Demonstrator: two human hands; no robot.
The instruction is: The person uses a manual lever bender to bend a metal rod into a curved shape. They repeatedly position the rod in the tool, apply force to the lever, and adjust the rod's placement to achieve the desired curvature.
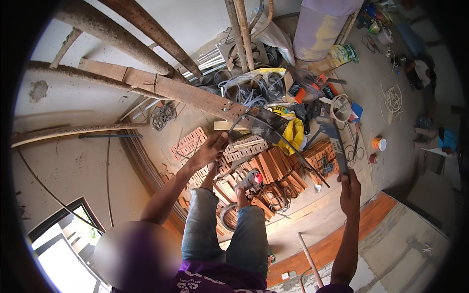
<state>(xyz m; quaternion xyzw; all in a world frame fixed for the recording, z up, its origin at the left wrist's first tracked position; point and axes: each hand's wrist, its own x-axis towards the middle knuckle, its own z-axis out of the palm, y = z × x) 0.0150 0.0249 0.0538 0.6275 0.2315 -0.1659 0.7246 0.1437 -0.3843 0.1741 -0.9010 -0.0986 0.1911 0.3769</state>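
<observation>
My left hand (215, 148) curls tightly round a bent rod (293, 148), hiding its near end, and my right hand (350, 188) grips a dark tool (338, 147), blurred beyond my knuckles.

- Before us, a thin black curved rod (297, 151) crosses a long brown wooden plank (185, 96).
- To our right, a white-and-orange cylindrical tub (379, 143) stands on the pale grey floor (366, 90).
- Behind it, we see a coiled pale cable (392, 100) on that floor.

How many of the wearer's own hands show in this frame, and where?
2: the left hand at the short end of a bent rod, the right hand around a dark tool.
</observation>
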